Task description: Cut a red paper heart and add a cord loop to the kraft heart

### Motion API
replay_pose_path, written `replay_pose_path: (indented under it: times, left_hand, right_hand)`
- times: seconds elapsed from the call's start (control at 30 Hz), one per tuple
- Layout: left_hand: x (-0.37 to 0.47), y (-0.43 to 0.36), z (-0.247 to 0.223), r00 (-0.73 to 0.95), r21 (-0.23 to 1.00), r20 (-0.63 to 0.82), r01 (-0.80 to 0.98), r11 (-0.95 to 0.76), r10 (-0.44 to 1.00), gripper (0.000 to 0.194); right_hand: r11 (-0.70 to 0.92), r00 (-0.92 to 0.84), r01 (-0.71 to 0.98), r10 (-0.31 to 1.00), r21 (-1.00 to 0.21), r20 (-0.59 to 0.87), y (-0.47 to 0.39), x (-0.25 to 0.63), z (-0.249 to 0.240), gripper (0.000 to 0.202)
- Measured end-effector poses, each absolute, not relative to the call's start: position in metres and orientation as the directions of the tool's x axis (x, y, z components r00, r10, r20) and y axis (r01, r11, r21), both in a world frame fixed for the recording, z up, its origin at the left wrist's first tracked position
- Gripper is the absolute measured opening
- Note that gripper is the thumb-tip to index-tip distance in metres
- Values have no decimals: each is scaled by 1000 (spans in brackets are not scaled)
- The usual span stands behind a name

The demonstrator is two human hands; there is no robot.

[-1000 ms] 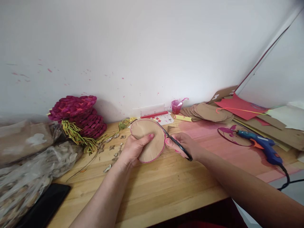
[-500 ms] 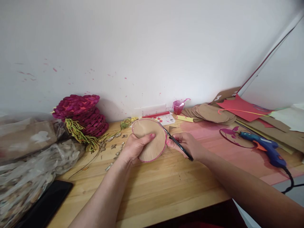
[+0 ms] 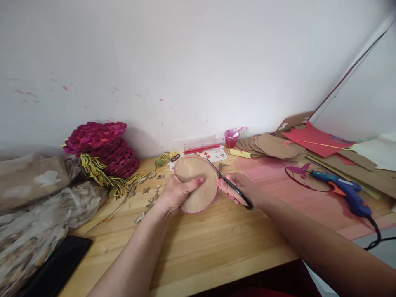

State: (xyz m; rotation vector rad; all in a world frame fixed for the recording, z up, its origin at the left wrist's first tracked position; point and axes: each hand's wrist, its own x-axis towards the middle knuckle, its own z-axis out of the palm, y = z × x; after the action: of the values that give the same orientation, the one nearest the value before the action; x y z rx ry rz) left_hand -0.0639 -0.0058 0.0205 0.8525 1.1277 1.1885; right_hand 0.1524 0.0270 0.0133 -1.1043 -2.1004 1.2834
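A tan cardboard disc (image 3: 198,200) with a magenta rim is gripped in my left hand (image 3: 176,192), thumb flat on its face and fingers hidden behind. My right hand (image 3: 239,187) is closed on black-handled scissors (image 3: 233,187). Their blades meet the disc's upper right edge. The disc is held tilted above the wooden table (image 3: 198,255). Behind it, a white card (image 3: 221,154) with small red stars lies by the wall.
To the left are stacked magenta pieces (image 3: 102,140) with yellow-green yarn, plastic bags (image 3: 46,222) and a black phone (image 3: 55,264). Cardboard discs (image 3: 275,146), a pink-stained cup (image 3: 231,139) and a blue glue gun (image 3: 349,192) with its cord stand at the back and right.
The disc has turned slightly and shifted a little to the right in my left hand. The scissors still meet its edge, their handles angled slightly differently. The view has moved a little.
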Motion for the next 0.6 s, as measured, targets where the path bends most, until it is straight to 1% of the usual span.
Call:
replay_pose_path:
  times: [0.37, 0.47, 0.6]
  left_hand:
    - [-65, -4, 21, -10, 947, -216, -245, 207, 976, 53]
    - [-65, -5, 22, -10, 946, -215, -252, 206, 977, 55]
    - [-67, -5, 23, -6, 943, -246, -235, 237, 969, 52]
  right_hand:
    - [282, -580, 372, 815, -884, 16, 26, 151, 14, 58]
    - [275, -572, 373, 820, -886, 13, 26, 152, 14, 58]
    - [267, -559, 397, 829, -878, -1, 26, 153, 16, 59]
